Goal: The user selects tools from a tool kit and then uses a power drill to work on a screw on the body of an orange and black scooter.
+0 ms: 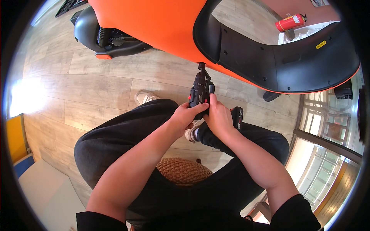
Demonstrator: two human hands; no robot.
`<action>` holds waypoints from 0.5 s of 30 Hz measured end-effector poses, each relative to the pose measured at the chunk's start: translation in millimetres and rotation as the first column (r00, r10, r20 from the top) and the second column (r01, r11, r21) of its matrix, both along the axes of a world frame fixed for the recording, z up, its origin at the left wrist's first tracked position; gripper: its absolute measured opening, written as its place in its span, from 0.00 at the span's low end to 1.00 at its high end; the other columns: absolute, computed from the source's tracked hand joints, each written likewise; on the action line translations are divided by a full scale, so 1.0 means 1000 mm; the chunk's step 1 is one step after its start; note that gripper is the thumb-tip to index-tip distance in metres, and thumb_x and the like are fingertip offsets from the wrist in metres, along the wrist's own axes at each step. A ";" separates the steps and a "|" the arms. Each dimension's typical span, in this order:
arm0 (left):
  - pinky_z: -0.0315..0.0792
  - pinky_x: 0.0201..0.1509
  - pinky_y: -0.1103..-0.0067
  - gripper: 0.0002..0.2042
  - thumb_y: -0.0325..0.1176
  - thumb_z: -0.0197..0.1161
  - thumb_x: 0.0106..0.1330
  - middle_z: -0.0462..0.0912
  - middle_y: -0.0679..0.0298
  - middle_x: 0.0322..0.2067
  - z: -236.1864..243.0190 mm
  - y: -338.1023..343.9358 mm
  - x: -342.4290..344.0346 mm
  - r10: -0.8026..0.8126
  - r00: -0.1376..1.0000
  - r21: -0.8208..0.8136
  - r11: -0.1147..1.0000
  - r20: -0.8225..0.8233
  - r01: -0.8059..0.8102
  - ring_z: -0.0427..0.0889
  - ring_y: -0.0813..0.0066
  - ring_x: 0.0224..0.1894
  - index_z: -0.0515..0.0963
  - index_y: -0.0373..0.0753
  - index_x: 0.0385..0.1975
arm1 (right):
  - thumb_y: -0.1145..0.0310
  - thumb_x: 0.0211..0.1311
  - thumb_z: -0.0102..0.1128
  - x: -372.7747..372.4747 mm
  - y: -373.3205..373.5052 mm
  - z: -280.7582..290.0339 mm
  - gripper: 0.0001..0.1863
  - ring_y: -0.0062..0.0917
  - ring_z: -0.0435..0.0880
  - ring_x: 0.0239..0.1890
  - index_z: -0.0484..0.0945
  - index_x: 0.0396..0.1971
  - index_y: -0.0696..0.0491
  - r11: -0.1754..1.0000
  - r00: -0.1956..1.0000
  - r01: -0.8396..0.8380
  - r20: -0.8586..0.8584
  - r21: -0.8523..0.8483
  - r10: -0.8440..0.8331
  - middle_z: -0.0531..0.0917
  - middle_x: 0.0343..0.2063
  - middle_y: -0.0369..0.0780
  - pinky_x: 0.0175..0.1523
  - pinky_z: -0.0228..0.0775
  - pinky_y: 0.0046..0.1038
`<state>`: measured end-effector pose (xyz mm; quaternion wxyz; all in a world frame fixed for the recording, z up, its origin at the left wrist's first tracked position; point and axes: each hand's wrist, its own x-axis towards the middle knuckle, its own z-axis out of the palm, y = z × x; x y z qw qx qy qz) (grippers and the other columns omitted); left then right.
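Observation:
A black cordless drill [199, 90] with red details points away from me, its socket tip [201, 66] at the lower edge of the orange scooter body [150, 23]; whether it touches is unclear. My left hand [185, 115] is closed on the drill's left side and rear, thumb on top. My right hand [217, 117] is closed round it on the right, with the battery [237, 118] beside that hand. The scooter's curved black footboard panel [296, 71] has several bolts and a small yellow label.
A black wheel assembly [88, 32] is at upper left, a red fire extinguisher [287, 24] at upper right. I sit low on a woven seat [183, 169], knees apart, over a wood floor [69, 88]. Glass panels [320, 115] line the right; pale and yellow boards [14, 136] stand at left.

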<state>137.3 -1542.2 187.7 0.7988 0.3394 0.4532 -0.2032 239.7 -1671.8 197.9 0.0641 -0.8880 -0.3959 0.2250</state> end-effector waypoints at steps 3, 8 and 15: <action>0.65 0.35 0.80 0.22 0.52 0.76 0.57 0.73 0.73 0.33 0.006 -0.003 0.002 -0.011 1.000 0.019 1.000 -0.018 0.012 0.66 0.83 0.31 0.78 0.48 0.43 | 0.76 0.50 0.71 0.004 -0.003 -0.007 0.28 0.52 0.86 0.37 0.66 0.50 0.61 0.999 0.996 0.044 -0.077 0.032 -0.041 0.85 0.32 0.54 0.40 0.79 0.47; 0.65 0.35 0.81 0.22 0.52 0.77 0.56 0.75 0.74 0.33 -0.006 -0.012 0.000 0.026 1.000 0.012 1.000 0.014 -0.026 0.67 0.83 0.30 0.78 0.48 0.43 | 0.79 0.49 0.67 0.011 -0.007 -0.024 0.29 0.56 0.85 0.39 0.67 0.53 0.61 0.990 0.980 0.126 -0.165 0.067 -0.114 0.85 0.31 0.57 0.42 0.77 0.50; 0.69 0.34 0.83 0.19 0.48 0.77 0.59 0.78 0.74 0.33 -0.013 -0.018 -0.001 0.124 0.988 0.033 0.991 0.089 -0.127 0.73 0.85 0.32 0.80 0.46 0.42 | 0.79 0.48 0.69 0.012 -0.007 -0.026 0.23 0.54 0.86 0.37 0.68 0.44 0.62 0.994 0.983 0.083 -0.169 0.070 -0.071 0.84 0.29 0.55 0.41 0.79 0.49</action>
